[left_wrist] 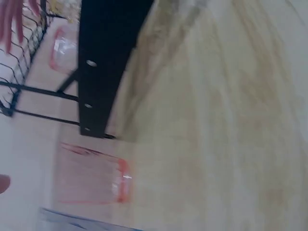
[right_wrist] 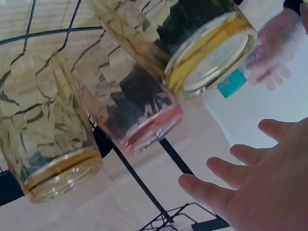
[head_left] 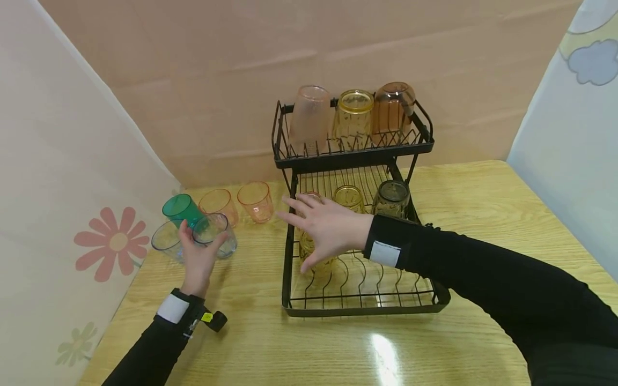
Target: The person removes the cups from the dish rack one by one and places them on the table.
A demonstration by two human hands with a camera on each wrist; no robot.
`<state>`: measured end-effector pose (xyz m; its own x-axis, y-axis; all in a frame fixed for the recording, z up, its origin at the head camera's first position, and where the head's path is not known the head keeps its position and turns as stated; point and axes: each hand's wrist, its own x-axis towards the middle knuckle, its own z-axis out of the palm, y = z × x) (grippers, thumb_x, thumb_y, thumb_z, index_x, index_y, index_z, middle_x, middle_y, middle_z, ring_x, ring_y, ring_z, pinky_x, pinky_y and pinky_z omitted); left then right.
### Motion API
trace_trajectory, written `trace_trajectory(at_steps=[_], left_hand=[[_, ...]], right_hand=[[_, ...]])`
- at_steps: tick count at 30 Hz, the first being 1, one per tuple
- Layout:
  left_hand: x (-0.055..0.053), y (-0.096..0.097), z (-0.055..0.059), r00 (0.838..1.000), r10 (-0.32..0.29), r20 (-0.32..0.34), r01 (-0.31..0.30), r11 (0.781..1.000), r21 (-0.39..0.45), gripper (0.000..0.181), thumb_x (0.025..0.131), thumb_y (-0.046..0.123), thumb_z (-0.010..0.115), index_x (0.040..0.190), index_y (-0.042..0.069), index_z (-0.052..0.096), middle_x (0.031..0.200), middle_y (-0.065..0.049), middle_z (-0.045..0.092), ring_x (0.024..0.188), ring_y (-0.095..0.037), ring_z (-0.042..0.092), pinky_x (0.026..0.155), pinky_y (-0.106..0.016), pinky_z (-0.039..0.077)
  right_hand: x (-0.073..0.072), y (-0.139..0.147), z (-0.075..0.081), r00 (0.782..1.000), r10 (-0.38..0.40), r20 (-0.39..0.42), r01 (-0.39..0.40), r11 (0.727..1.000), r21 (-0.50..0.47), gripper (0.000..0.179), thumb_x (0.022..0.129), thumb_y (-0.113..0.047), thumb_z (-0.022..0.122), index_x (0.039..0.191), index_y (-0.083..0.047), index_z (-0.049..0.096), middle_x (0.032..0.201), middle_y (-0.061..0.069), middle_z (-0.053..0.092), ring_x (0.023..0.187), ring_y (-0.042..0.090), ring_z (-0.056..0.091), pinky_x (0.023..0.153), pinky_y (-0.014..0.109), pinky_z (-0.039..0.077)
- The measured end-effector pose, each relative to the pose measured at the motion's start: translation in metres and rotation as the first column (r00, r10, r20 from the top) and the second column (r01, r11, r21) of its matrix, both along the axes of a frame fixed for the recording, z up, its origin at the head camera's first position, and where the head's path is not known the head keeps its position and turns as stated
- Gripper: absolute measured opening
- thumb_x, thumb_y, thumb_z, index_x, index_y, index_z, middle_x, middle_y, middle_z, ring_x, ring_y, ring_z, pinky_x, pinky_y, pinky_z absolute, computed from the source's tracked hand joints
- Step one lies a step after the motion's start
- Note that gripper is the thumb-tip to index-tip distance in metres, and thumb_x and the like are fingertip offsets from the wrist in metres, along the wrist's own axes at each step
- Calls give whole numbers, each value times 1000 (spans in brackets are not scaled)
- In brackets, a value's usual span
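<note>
My left hand (head_left: pixel 198 262) is beside a bluish clear glass (head_left: pixel 230 244), thumb and fingers spread about its rim; contact is unclear. In the left wrist view a fingertip (left_wrist: pixel 4 184) shows above that glass's edge (left_wrist: pixel 86 224). A second blue-rimmed clear glass (head_left: pixel 166 238) and a teal glass (head_left: pixel 181 209) stand close by. My right hand (head_left: pixel 333 225) hovers with fingers spread over the lower rack tier, near an upturned amber glass (head_left: pixel 306 247). In the right wrist view the spread hand (right_wrist: pixel 269 187) is apart from the amber glass (right_wrist: pixel 175 84).
Orange (head_left: pixel 219 206) and salmon (head_left: pixel 260 209) glasses stand upright left of the black two-tier rack (head_left: pixel 367 311). Pink (right_wrist: pixel 154 130), yellow (head_left: pixel 350 197) and dark grey (head_left: pixel 392 198) glasses sit upturned behind my right hand. Pink (head_left: pixel 309 120), yellow (head_left: pixel 354 118) and brown (head_left: pixel 393 110) glasses occupy the top tier.
</note>
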<state>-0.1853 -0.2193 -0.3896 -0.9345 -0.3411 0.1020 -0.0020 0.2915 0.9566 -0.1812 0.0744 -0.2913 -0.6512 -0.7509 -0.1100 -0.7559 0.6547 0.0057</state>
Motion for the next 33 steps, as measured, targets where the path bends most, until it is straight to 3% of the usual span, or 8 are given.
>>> trace_trajectory(at_steps=[6, 11, 17, 23, 28, 33], left_hand=[[4, 2, 23, 995, 46, -93, -44, 999, 31, 94, 77, 35, 70, 144, 22, 6, 150, -7, 5, 135, -14, 3, 105, -38, 14], [2, 1, 43, 991, 27, -135, -15, 996, 89, 87, 82, 35, 64, 145, 23, 6, 150, -4, 4, 135, -13, 2, 105, -41, 11], [-1, 10, 62, 980, -69, -188, 99, 983, 154, 81, 86, 38, 58, 145, 27, 5, 150, 1, 2, 134, -12, -1, 105, -40, 4], [-4, 27, 70, 960, -158, -233, 200, 966, 167, 78, 87, 36, 55, 145, 26, 4, 150, 3, 0, 134, -11, -2, 105, -38, 5], [-5, 46, 75, 948, -231, -218, 266, 952, 150, 76, 88, 40, 53, 145, 26, 6, 149, 2, 2, 135, -15, 0, 105, -41, 8], [-3, 65, 79, 930, -312, -192, 341, 930, 140, 75, 87, 42, 53, 144, 29, 6, 149, 2, 3, 135, -15, 2, 104, -46, 11]], right_hand=[[1, -4, -7, 1000, 23, 5, -23, 1000, 0, 112, 62, -82, 46, 146, -25, 0, 151, 6, -8, 136, 29, -1, 100, 56, 15], [2, -4, -13, 999, 37, 16, -37, 999, 4, 111, 62, -82, 47, 147, -25, 2, 151, 6, -6, 136, 30, 1, 99, 57, 18], [5, -2, -20, 998, 49, 30, -49, 999, 3, 110, 62, -83, 46, 147, -27, 2, 152, 6, -1, 136, 31, 4, 99, 56, 19], [8, -2, -24, 997, 67, 28, -67, 998, -12, 109, 64, -81, 47, 147, -27, 3, 152, 4, -2, 135, 33, 5, 98, 57, 19], [9, -1, -27, 997, 71, 22, -71, 997, -15, 108, 64, -80, 48, 147, -26, 5, 152, 6, 3, 135, 32, 7, 98, 58, 19], [8, 1, -33, 997, 69, 26, -68, 998, -15, 106, 66, -78, 50, 147, -24, 8, 149, 10, 15, 134, 32, 15, 96, 49, 30]])
